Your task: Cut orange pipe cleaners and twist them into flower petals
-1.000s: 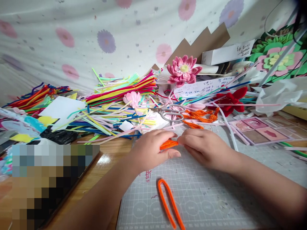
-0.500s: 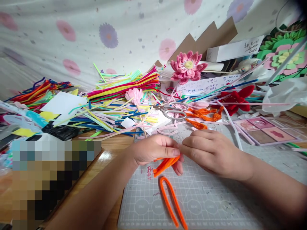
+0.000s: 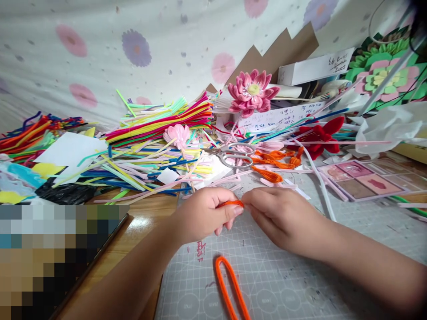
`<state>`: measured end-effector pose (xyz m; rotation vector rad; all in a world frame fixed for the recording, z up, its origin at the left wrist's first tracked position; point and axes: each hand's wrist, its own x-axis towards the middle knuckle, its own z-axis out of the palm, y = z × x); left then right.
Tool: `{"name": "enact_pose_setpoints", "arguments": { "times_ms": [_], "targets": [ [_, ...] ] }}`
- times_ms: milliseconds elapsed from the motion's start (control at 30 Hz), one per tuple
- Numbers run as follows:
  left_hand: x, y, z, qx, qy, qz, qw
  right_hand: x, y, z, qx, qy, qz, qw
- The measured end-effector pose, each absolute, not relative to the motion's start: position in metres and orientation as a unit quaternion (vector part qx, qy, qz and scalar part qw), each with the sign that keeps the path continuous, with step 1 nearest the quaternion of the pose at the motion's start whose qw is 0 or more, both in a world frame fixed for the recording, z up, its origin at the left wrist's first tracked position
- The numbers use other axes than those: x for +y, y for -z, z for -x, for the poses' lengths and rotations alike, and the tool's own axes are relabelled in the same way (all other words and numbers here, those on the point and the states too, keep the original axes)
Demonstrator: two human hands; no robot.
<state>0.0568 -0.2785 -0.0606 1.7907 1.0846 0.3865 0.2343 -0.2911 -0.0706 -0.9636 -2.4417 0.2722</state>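
My left hand (image 3: 213,213) pinches folded orange pipe cleaners (image 3: 231,203) between thumb and fingers; only a short stretch of them shows. Against their right end, the fingertips of my right hand (image 3: 280,218) are pressed together, partly hiding what they grip. Both hands are raised over the grey cutting mat (image 3: 273,275). Below them on the mat lies another orange pipe cleaner (image 3: 220,259), bent into a narrow loop with its ends out of frame. Beyond my hands are several looped orange pipe-cleaner pieces (image 3: 275,160).
Scissors (image 3: 233,155) lie behind my hands. Bundles of coloured pipe cleaners (image 3: 160,124) are heaped at the back left. A pink flower (image 3: 253,91), a red flower (image 3: 322,138) and a makeup palette (image 3: 363,180) are farther right. A pixelated screen-like area (image 3: 50,258) fills the lower left.
My hands have drawn the held orange pipe cleaners up and in, so their loose left ends no longer show. The whole view has shifted slightly, moving the scene left.
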Motion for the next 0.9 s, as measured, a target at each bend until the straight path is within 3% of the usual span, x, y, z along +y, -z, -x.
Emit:
{"name": "enact_pose_setpoints", "arguments": {
  "times_ms": [167,267,367,467,600,767,900],
  "targets": [
    [-0.28,0.06,-0.051,0.364,-0.149,-0.912,0.113,-0.286,0.074,-0.23,-0.827,-0.317,0.38,0.268],
    [-0.277,0.062,-0.048,0.289,-0.134,-0.946,-0.057,-0.282,0.078,-0.227,-0.759,-0.444,0.386,0.279],
    [-0.274,0.062,-0.047,0.225,-0.122,-0.953,-0.164,-0.279,0.081,-0.226,-0.656,-0.586,0.391,0.271],
    [-0.273,0.063,-0.049,0.204,-0.127,-0.95,-0.199,-0.277,0.082,-0.227,-0.55,-0.703,0.387,0.232],
    [-0.277,0.07,-0.054,0.263,-0.135,-0.948,-0.119,-0.274,0.079,-0.232,-0.62,-0.644,0.397,0.21],
    [-0.284,0.081,-0.061,0.439,-0.142,-0.861,0.213,-0.269,0.074,-0.247,-0.821,-0.399,0.364,0.187],
    [-0.289,0.085,-0.068,0.494,-0.192,-0.716,0.453,-0.261,0.073,-0.259,-0.84,-0.345,0.357,0.221]
  ]
}}
